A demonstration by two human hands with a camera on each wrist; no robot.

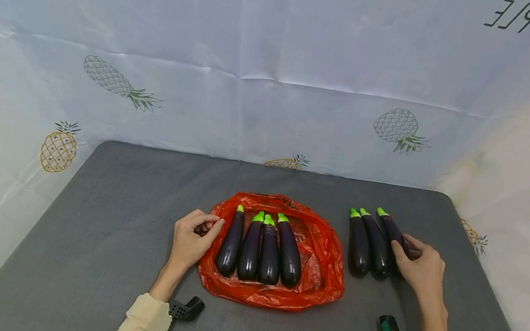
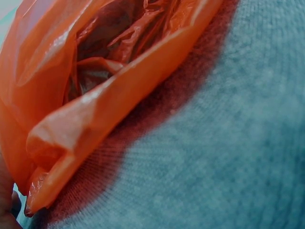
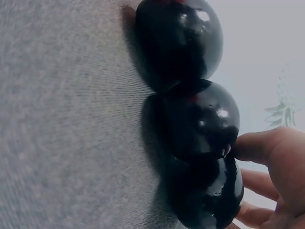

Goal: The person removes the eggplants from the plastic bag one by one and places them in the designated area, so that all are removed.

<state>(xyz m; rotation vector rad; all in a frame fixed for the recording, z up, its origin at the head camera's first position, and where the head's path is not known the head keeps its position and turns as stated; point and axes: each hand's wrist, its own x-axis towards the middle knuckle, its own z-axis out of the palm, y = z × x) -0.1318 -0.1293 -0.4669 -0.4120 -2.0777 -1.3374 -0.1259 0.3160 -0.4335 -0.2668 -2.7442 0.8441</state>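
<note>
An open red plastic bag (image 1: 323, 275) lies mid-table with several dark purple eggplants (image 1: 250, 254) side by side on it, green stem ends pointing away. At its left rim my left hand (image 1: 190, 239) pinches the plastic between thumb and fingers. To the right of the bag, three more eggplants lie in a row. My right hand (image 1: 424, 270) holds the rightmost eggplant (image 1: 390, 228), thumb on its near left side; the hand hides part of it. The right wrist view shows the rounded end of this eggplant (image 3: 205, 193) touching the middle eggplant (image 3: 202, 119).
The grey table (image 1: 108, 234) runs back to a white cloth (image 1: 261, 120) printed with pineapples, which also hangs at both sides. Black wrist devices (image 1: 187, 309) sit by both forearms. The leftmost loose eggplant (image 1: 359, 249) stands apart from the bag by a narrow gap.
</note>
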